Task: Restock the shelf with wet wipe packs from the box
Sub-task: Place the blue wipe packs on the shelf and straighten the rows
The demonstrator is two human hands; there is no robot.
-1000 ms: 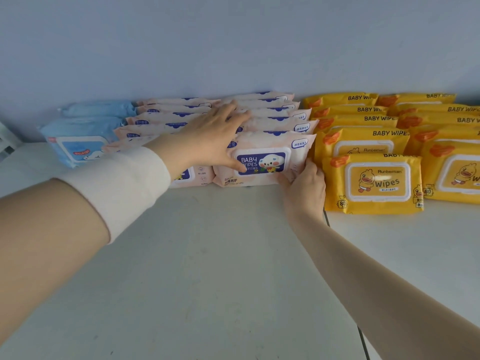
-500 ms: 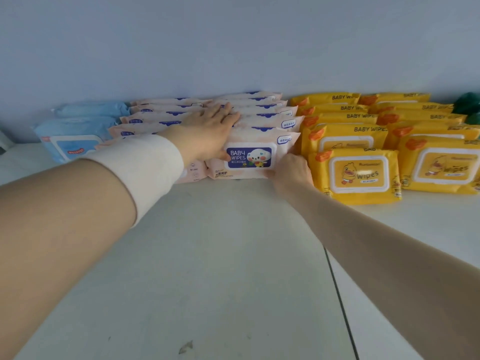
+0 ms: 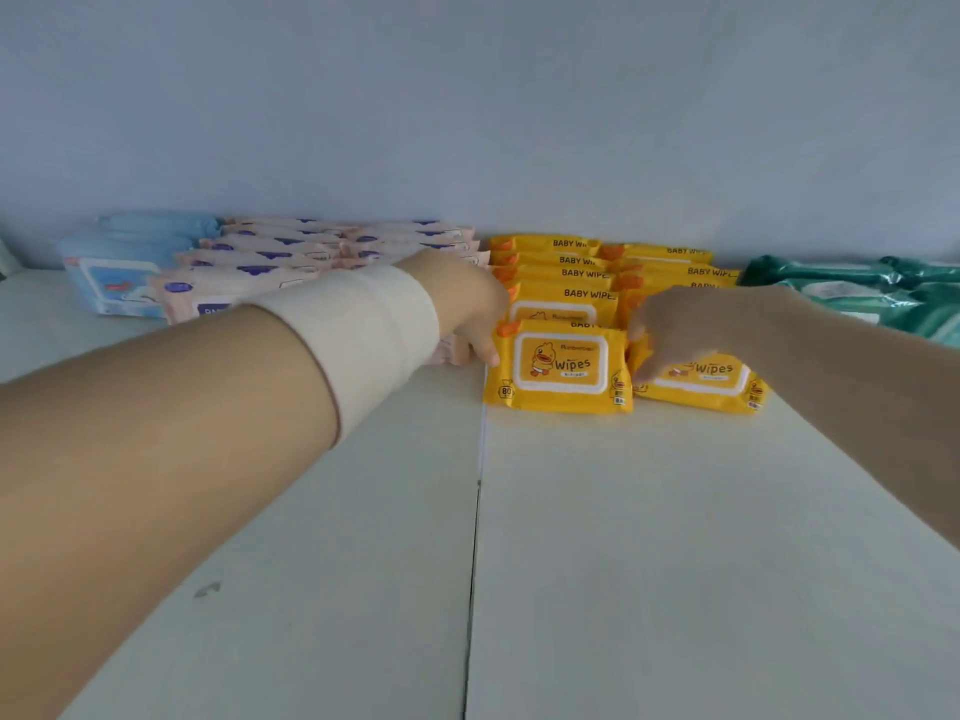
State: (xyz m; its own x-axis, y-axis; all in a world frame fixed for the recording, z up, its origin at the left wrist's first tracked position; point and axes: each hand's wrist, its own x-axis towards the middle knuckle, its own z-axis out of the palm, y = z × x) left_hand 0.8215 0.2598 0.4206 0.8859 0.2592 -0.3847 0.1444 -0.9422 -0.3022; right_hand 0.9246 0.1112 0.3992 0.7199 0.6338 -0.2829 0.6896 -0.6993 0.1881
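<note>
Two rows of yellow wet wipe packs stand at the back of the white shelf (image 3: 649, 537). My left hand (image 3: 467, 309), with a pale wrist wrap behind it, lies against the left side of the left yellow row, its thumb touching the left edge of the front yellow pack (image 3: 563, 366). My right hand (image 3: 670, 330) reaches down into the gap between that pack and the right front yellow pack (image 3: 711, 379), fingertips touching both. Neither hand grips a pack. The box is out of view.
Rows of pink packs (image 3: 270, 262) and blue packs (image 3: 119, 262) fill the back left; my left forearm hides the front pink packs. Green packs (image 3: 857, 288) lie at the back right. A seam (image 3: 475, 511) splits the shelf boards, and a pale wall closes the back.
Both hands have left the pink packs and shifted right to the yellow rows. The view has swung right, bringing the green packs into sight.
</note>
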